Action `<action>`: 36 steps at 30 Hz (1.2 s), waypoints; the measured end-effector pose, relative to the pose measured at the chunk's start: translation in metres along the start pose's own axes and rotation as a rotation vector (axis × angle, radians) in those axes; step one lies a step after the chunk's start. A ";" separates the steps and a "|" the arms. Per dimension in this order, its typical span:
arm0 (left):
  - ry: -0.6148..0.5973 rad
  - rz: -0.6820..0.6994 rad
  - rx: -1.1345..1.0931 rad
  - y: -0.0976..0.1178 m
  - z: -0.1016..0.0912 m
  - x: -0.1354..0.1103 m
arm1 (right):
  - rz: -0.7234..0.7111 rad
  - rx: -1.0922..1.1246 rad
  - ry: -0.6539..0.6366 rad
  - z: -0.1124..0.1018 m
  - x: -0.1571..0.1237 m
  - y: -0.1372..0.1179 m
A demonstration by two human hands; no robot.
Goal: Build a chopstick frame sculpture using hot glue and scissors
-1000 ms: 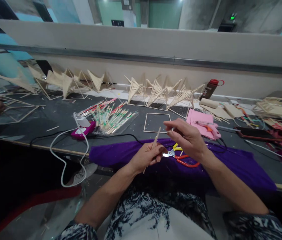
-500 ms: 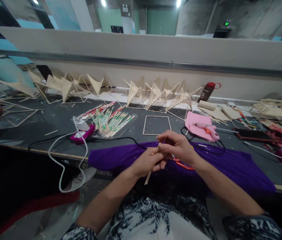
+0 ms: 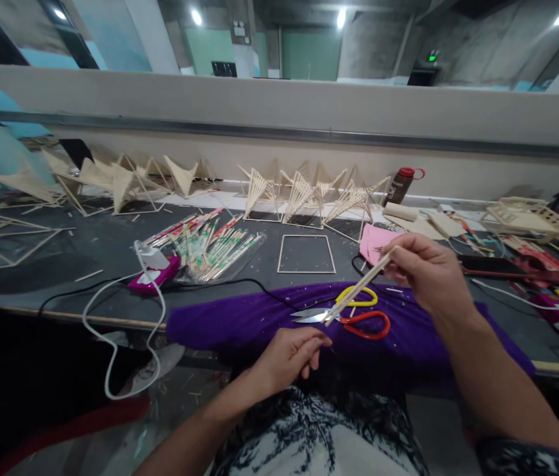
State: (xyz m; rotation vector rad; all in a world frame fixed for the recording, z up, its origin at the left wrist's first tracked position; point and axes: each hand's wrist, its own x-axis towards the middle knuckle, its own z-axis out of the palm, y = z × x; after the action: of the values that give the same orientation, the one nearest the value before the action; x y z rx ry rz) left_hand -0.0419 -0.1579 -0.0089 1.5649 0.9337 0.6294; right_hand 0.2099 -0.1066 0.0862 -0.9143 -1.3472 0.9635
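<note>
My right hand point(image 3: 425, 272) is raised over the purple cloth point(image 3: 260, 317) and pinches a thin wooden stick point(image 3: 359, 287) that slants down to the left. The stick's lower end hangs just above the scissors point(image 3: 353, 315) with one yellow and one red handle, which lie on the cloth. My left hand point(image 3: 290, 354) sits lower, near my lap at the cloth's near edge, with its fingers curled together; I cannot make out anything in them.
On the dark table lie a square stick frame point(image 3: 306, 254), a bag of wrapped chopsticks point(image 3: 215, 242), a magenta charger with white cable point(image 3: 153, 274), a pink cloth point(image 3: 374, 241), a phone point(image 3: 485, 264) and a bottle point(image 3: 401, 185). Stick models point(image 3: 304, 195) line the wall.
My right hand has taken the stick from my left hand and lifted it up and to the right. My left hand has dropped toward my lap. The scissors now lie uncovered.
</note>
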 end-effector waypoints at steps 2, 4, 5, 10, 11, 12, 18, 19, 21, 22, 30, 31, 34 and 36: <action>0.009 -0.016 0.076 -0.004 -0.004 -0.006 | -0.041 0.003 0.066 -0.009 -0.002 -0.007; 0.069 -0.008 0.133 -0.002 -0.009 -0.008 | -0.038 -0.034 0.064 -0.010 -0.007 -0.008; 0.121 0.016 0.153 0.000 -0.012 -0.008 | -0.015 -0.067 0.030 -0.007 -0.011 -0.007; 0.240 0.202 0.190 0.018 -0.018 0.001 | 0.112 -0.149 -0.331 0.033 -0.035 0.012; 0.192 0.210 0.203 0.020 -0.017 0.003 | 0.101 -0.148 -0.388 0.041 -0.038 0.016; 0.136 0.208 0.218 0.021 -0.016 0.005 | 0.076 -0.152 -0.427 0.047 -0.039 0.019; -0.051 0.173 0.210 0.015 -0.013 0.010 | 0.034 -0.125 -0.497 0.056 -0.038 0.025; -0.081 0.166 0.190 0.014 -0.014 0.010 | 0.048 -0.113 -0.507 0.056 -0.038 0.025; -0.123 0.145 0.146 0.014 -0.014 0.010 | 0.070 -0.087 -0.525 0.057 -0.039 0.026; -0.124 0.131 0.121 0.014 -0.014 0.011 | 0.083 -0.066 -0.528 0.058 -0.040 0.026; 0.094 -0.090 -0.214 0.024 -0.017 0.032 | 0.283 0.046 -0.261 0.052 -0.025 0.037; 0.136 -0.090 -0.292 0.025 -0.019 0.036 | 0.302 0.025 -0.252 0.050 -0.023 0.040; 0.210 -0.097 -0.525 0.028 -0.025 0.044 | 0.332 -0.028 -0.273 0.045 -0.023 0.049; 0.202 -0.099 -0.605 0.029 -0.028 0.045 | 0.320 -0.058 -0.280 0.044 -0.027 0.052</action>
State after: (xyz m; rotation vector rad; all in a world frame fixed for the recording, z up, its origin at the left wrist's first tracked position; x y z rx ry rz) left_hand -0.0334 -0.1059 0.0211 0.9247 0.8566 0.9111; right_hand 0.1647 -0.1139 0.0290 -1.0912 -1.4958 1.3425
